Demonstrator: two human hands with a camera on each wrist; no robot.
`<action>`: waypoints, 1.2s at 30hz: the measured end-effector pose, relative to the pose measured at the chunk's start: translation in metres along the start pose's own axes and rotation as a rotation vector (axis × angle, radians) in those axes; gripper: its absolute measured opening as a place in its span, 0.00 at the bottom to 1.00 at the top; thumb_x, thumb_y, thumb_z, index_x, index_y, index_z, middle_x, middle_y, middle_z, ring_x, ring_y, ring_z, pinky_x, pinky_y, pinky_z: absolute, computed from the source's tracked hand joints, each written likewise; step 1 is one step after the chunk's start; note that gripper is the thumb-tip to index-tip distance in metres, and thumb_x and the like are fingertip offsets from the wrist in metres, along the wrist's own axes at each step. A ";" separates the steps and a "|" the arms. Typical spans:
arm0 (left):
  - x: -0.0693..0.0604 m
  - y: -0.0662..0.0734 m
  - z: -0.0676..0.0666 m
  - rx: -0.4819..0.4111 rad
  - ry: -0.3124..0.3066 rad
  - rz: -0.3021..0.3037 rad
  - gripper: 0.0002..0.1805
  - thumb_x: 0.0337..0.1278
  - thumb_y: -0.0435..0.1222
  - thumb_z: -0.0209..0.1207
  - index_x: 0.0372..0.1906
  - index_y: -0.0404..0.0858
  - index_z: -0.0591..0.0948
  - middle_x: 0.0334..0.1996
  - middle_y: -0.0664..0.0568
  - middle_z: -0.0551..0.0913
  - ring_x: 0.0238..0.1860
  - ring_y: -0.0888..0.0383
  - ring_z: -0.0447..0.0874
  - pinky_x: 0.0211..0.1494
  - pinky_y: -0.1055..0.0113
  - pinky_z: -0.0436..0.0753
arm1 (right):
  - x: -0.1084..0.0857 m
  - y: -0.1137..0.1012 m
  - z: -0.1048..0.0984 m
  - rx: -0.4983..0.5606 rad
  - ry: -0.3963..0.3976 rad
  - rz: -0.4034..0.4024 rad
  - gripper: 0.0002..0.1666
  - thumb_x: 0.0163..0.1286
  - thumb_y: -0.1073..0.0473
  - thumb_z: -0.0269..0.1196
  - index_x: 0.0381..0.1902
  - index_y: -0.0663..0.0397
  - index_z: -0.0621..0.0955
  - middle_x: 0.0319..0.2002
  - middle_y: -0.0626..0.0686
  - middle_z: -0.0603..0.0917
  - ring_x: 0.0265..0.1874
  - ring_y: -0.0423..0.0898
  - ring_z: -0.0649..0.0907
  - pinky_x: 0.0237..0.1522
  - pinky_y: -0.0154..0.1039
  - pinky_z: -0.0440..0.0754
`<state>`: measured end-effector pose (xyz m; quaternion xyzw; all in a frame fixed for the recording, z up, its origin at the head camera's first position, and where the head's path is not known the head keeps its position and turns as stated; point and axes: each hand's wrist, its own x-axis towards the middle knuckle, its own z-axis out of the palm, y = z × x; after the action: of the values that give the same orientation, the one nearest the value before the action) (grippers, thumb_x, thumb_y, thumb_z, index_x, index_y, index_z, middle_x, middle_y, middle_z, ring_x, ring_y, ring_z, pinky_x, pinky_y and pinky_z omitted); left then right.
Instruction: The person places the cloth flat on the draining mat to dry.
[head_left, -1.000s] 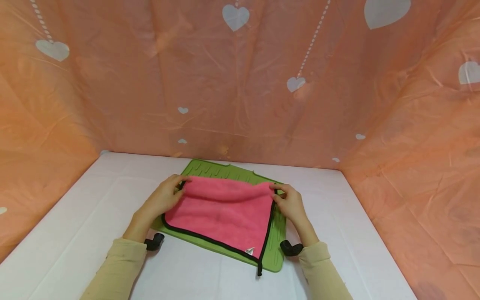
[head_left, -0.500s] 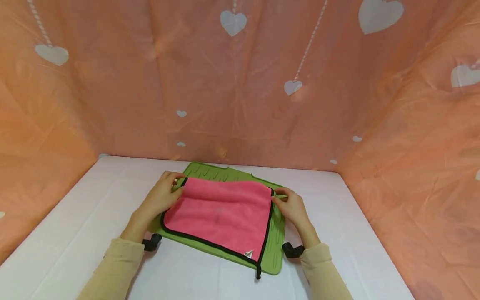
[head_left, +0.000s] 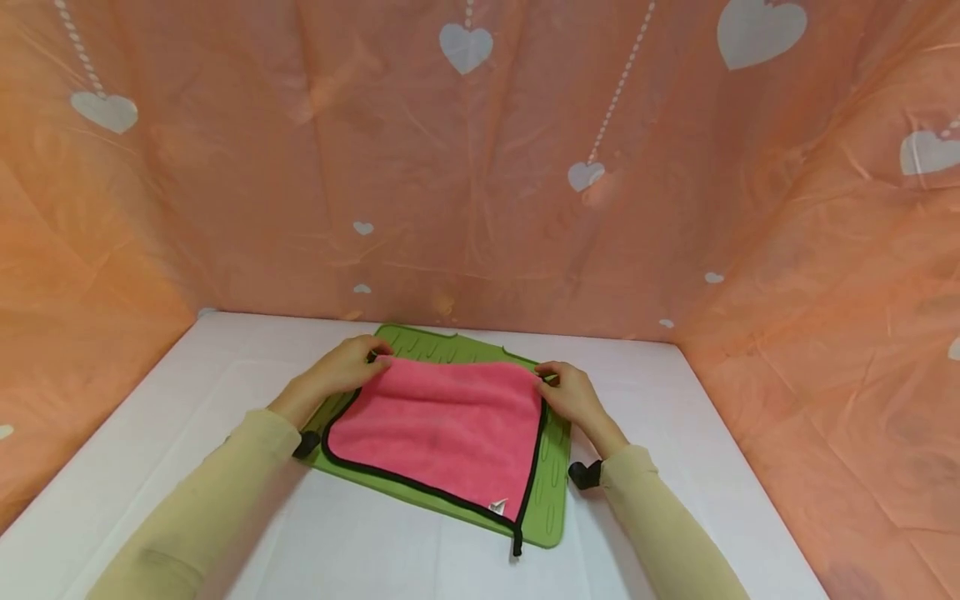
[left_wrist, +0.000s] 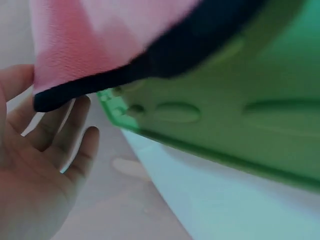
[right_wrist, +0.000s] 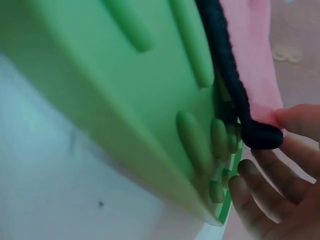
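A pink cloth (head_left: 442,433) with black edging lies spread over a green ridged mat (head_left: 553,492). Its far edge is folded over in a soft roll. At the far left corner my left hand (head_left: 352,362) pinches the cloth between thumb and fingers. The left wrist view has the thumb (left_wrist: 17,80) on the pink side, other fingers behind. My right hand (head_left: 573,396) pinches the far right corner. Seen from the right wrist, the thumb (right_wrist: 302,120) presses the folded black-edged end from above, with the fingers below it.
The mat rests on a white tabletop (head_left: 360,550). Orange sheeting (head_left: 480,208) with white hearts rises behind it and at both sides. A black loop (head_left: 517,542) hangs off the cloth's near right corner. Wrist-worn black devices (head_left: 587,475) sit by the sleeves.
My left hand has shifted from the cloth's left edge to its far left corner. My right hand has moved slightly farther and left onto the far right corner. The cloth barely moved.
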<state>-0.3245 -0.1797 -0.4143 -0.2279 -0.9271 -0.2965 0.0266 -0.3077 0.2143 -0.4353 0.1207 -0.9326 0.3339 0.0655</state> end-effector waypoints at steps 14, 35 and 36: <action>-0.014 0.001 0.001 0.049 0.055 0.028 0.09 0.68 0.33 0.63 0.47 0.33 0.87 0.45 0.40 0.87 0.50 0.42 0.85 0.57 0.43 0.80 | 0.003 -0.004 0.006 -0.014 0.073 -0.091 0.09 0.70 0.64 0.67 0.46 0.59 0.89 0.44 0.58 0.90 0.41 0.55 0.88 0.49 0.53 0.84; -0.089 0.010 0.007 0.227 0.005 0.318 0.08 0.58 0.32 0.73 0.38 0.45 0.86 0.37 0.61 0.80 0.36 0.61 0.80 0.42 0.61 0.84 | -0.077 -0.010 0.001 0.026 0.028 -0.400 0.10 0.64 0.71 0.73 0.42 0.55 0.89 0.39 0.48 0.87 0.34 0.42 0.84 0.34 0.36 0.85; -0.092 0.009 0.008 0.234 0.000 0.333 0.08 0.57 0.31 0.73 0.38 0.45 0.86 0.36 0.61 0.80 0.36 0.62 0.80 0.42 0.62 0.84 | -0.080 -0.010 0.002 0.019 0.009 -0.419 0.11 0.63 0.71 0.73 0.42 0.55 0.89 0.39 0.47 0.86 0.35 0.43 0.84 0.35 0.37 0.85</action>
<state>-0.2379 -0.2058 -0.4330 -0.3732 -0.9047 -0.1783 0.1018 -0.2278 0.2207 -0.4471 0.3111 -0.8835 0.3225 0.1365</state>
